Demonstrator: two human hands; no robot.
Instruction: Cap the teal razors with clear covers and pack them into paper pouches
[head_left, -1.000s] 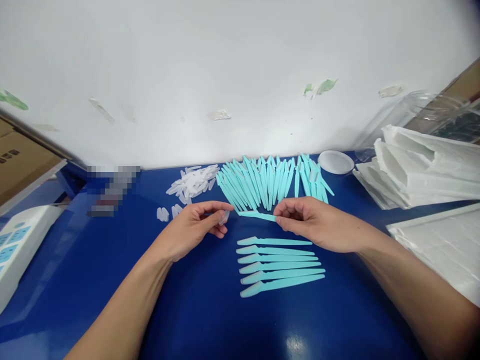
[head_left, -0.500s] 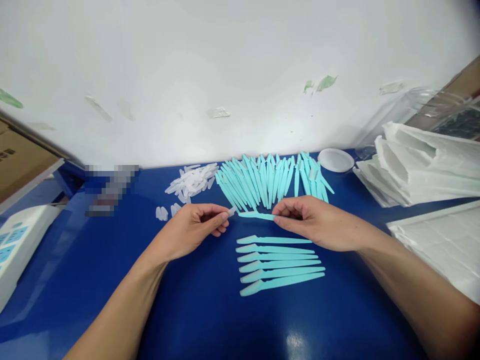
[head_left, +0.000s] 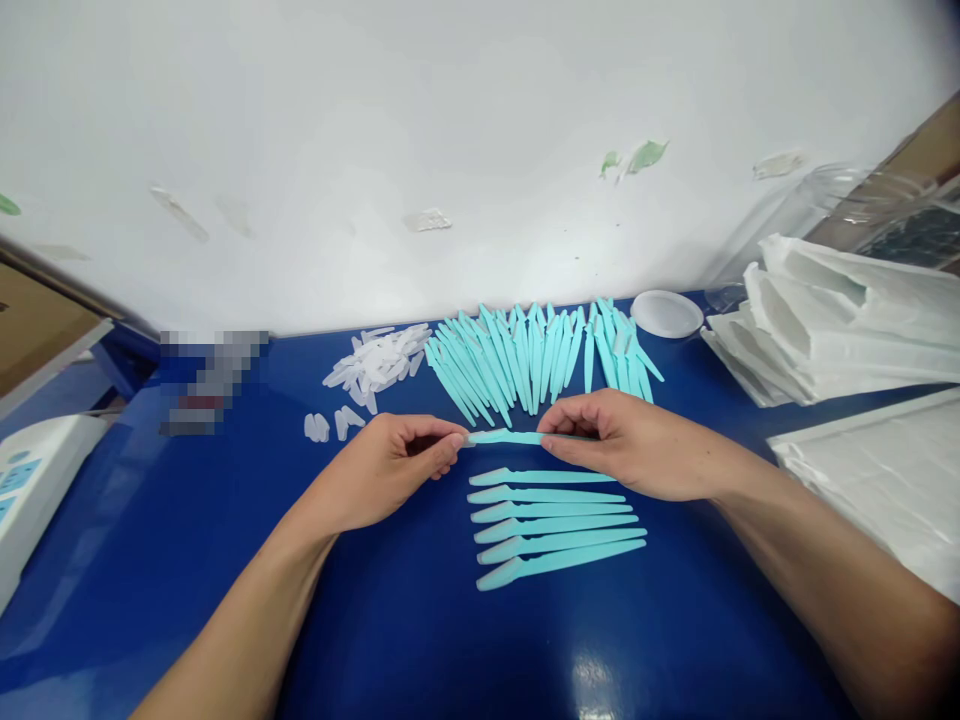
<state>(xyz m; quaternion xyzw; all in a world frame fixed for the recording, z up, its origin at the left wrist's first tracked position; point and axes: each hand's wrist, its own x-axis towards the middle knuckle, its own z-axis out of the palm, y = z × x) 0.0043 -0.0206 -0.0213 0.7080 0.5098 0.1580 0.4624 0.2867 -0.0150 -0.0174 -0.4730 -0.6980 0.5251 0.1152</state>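
Note:
My right hand pinches the handle of a thin teal plastic razor, held level above the blue table. My left hand is closed at the razor's blade end, its fingertips pinched on a small clear cap that is mostly hidden. Just below lies a neat row of several capped teal razors. A fan-shaped pile of uncapped teal razors lies behind the hands. A heap of clear caps sits to its left, with a few loose caps nearer my left hand.
A white round lid sits at the back right. Stacked white bags and a flat white sheet fill the right side. A white box with blue print and cardboard stand at the left. A white wall rises behind.
My left hand brought the clear cap rightward to the razor's blade end. The razor, tilted before, is now level between both hands.

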